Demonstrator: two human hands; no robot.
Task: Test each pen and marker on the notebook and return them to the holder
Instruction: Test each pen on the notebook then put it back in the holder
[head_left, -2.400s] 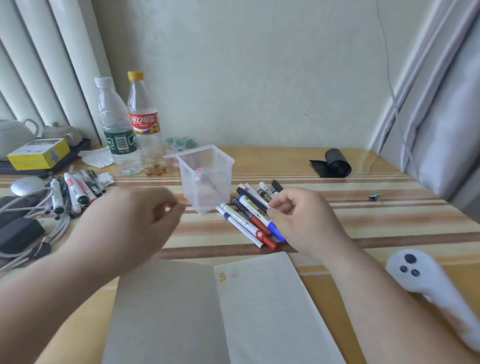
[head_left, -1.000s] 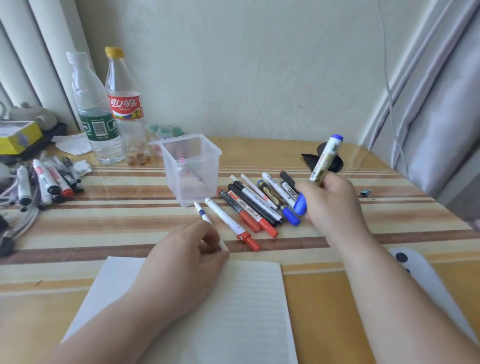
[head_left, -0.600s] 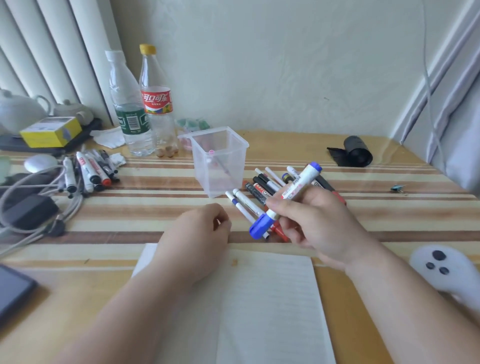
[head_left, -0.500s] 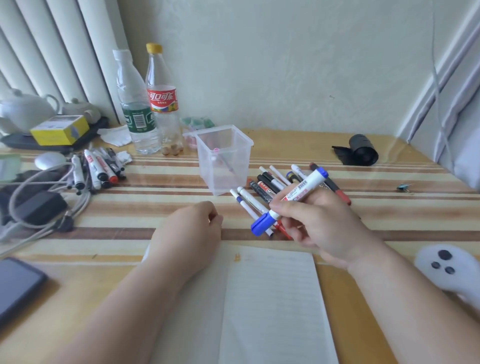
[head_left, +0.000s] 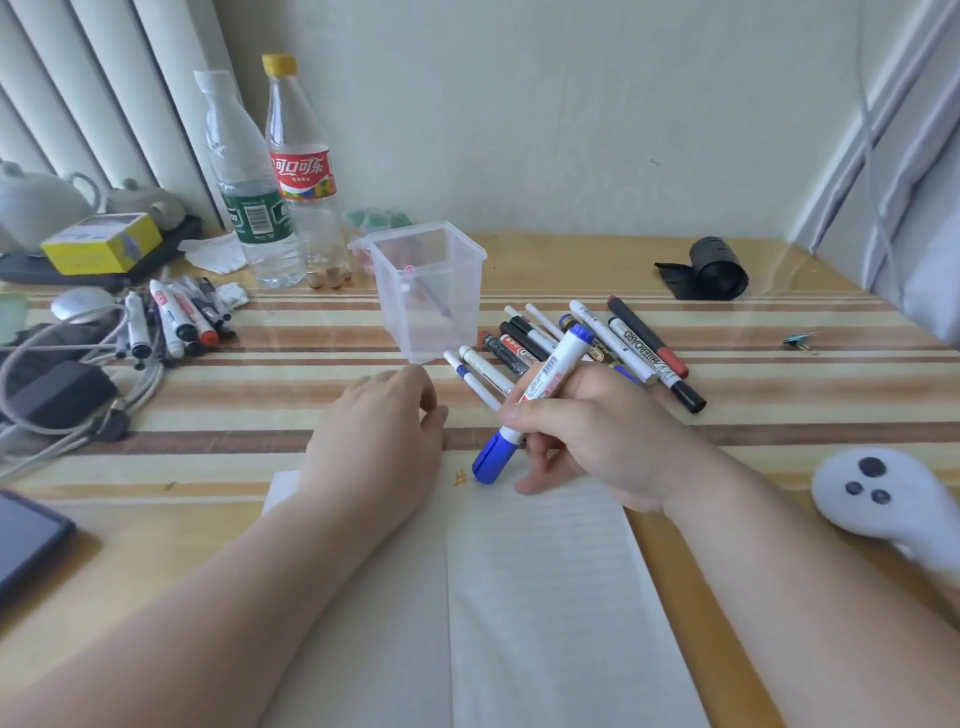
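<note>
Head view: a striped wooden table (head_left: 571, 270) carries an open white lined notebook (head_left: 545, 597); a clear square plastic holder (head_left: 428, 291) stands behind, beside loose pens (head_left: 623, 343); the left hand (head_left: 379, 436) rests on the notebook, fingers loosely curled, empty; the right hand (head_left: 597, 431) curls its fingers round a blue-capped white marker (head_left: 550, 374), cap over the page.

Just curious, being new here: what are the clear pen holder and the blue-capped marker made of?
The holder looks like thin translucent plastic: a pen inside shows through its wall. The blue-capped marker in the right hand seems smooth hard plastic, white barrel with printed label, glossy blue cap.
</note>
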